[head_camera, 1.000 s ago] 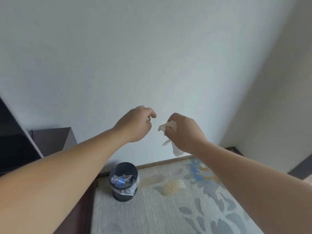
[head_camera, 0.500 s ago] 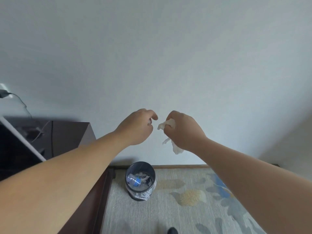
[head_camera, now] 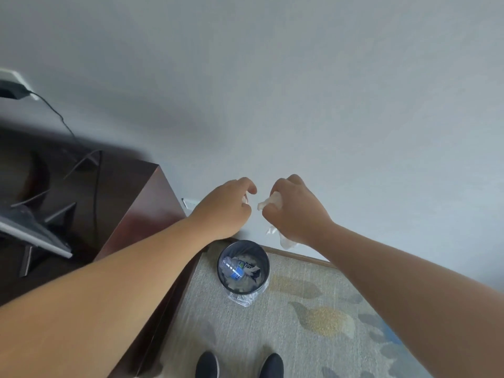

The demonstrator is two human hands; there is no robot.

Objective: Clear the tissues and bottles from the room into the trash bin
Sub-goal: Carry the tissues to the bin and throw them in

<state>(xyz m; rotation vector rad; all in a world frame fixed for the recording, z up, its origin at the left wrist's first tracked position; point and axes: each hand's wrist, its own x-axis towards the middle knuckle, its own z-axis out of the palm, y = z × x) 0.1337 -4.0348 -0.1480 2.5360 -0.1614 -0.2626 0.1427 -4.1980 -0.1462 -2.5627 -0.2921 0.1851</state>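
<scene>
My right hand (head_camera: 296,211) is closed around a crumpled white tissue (head_camera: 272,201), whose ends stick out above and below the fist. My left hand (head_camera: 227,207) is closed beside it, with a small white scrap showing between its fingers. Both hands hover above and slightly behind a round dark trash bin (head_camera: 266,264) on the floor by the wall. The bin has a clear liner and holds a plastic bottle (head_camera: 233,268) with a blue label, plus white tissues.
A dark wooden cabinet (head_camera: 136,208) stands left of the bin, with a monitor stand (head_camera: 32,227) and cables on top. A patterned grey rug (head_camera: 313,323) covers the floor. My two dark shoes (head_camera: 240,365) stand on it just before the bin.
The view has tilted down and closer; the bin now sits below my hands and my shoes show. The hands keep the same closed grip, side by side.
</scene>
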